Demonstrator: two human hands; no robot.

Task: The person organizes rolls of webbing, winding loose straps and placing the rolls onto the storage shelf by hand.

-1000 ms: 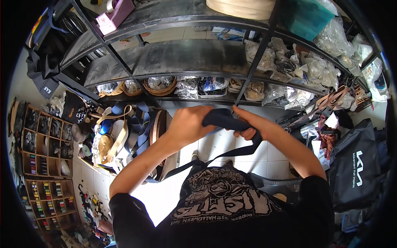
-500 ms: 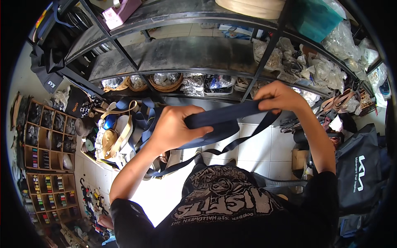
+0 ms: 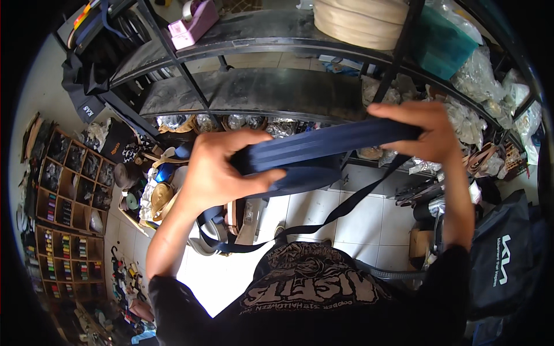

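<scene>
Both my arms are raised in front of a dark metal shelf. Between them stretches a coil of navy webbing [image 3: 329, 143], its layers lying close together like a flattened roll. My left hand [image 3: 225, 170] grips one end of the coil, fingers above and thumb below. My right hand [image 3: 424, 130] is closed around the other end, fingers over the top edge. From the right hand a loose strap tail [image 3: 340, 210] hangs down, sags over the floor and runs back to the left below the left hand. A rounded navy lap of webbing bulges under the coil.
The shelf [image 3: 277, 89] carries a pink tape dispenser [image 3: 193, 26], a large beige roll [image 3: 360, 23] and a teal bin [image 3: 441, 43]. Plastic bags crowd its right side. At left stands a wooden thread rack [image 3: 69, 230]; ribbon rolls [image 3: 161, 199] lie beside it. A black bag [image 3: 502, 254] is at right.
The webbing coil has risen and come closer, with both hands moving up. The right hand has shifted right and wrapped more fully around its end. The view has tilted slightly.
</scene>
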